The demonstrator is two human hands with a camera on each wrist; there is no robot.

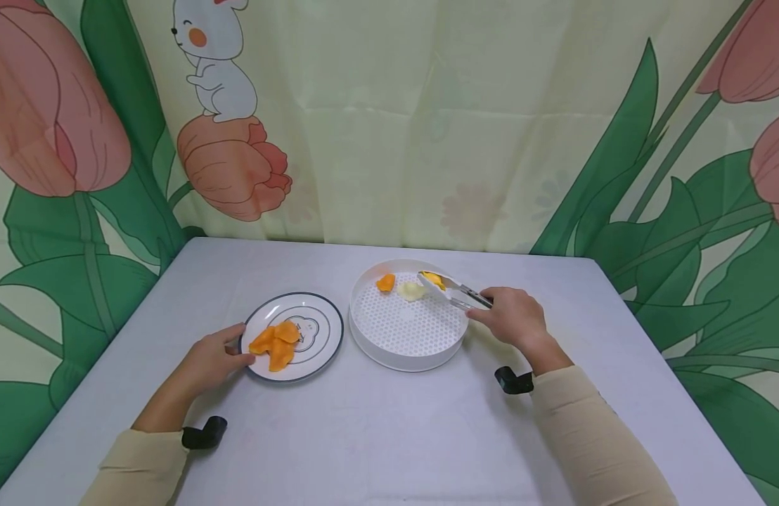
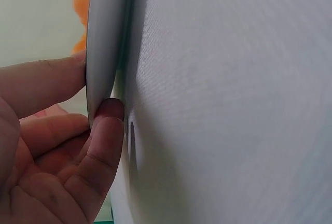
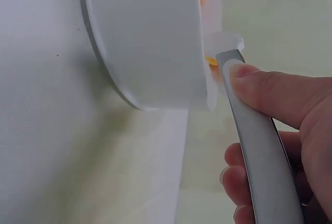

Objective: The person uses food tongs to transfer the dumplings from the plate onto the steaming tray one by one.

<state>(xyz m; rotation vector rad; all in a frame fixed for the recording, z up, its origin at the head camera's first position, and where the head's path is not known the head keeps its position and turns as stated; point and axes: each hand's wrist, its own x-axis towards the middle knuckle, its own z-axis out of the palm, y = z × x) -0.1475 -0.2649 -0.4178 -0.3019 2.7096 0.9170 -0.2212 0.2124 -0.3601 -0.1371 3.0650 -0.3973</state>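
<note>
My left hand (image 1: pixel 207 363) pinches the near left rim of a white plate (image 1: pixel 327 337) with a dark blue edge. In the left wrist view, the thumb is on the upper side of the plate (image 2: pixel 106 32) and fingers are beneath it. Thin orange pieces (image 1: pixel 279 348) lie on the plate's left part. My right hand (image 1: pixel 514 318) grips metal tongs (image 1: pixel 470 293) with pale tips. Between those tips, over the right back of a round white perforated tray (image 1: pixel 402 330), is a yellow-orange piece (image 1: pixel 435 280). A pale piece (image 1: pixel 410 290) and an orange piece (image 1: pixel 386 282) lie in the tray.
A white cloth covers the table (image 1: pixel 377 436). The tray's raised wall (image 3: pixel 150 42) stands close to my right hand, and the plate lies just left of the tray. Behind the table hangs a curtain (image 1: pixel 389 126) printed with tulips and a white animal.
</note>
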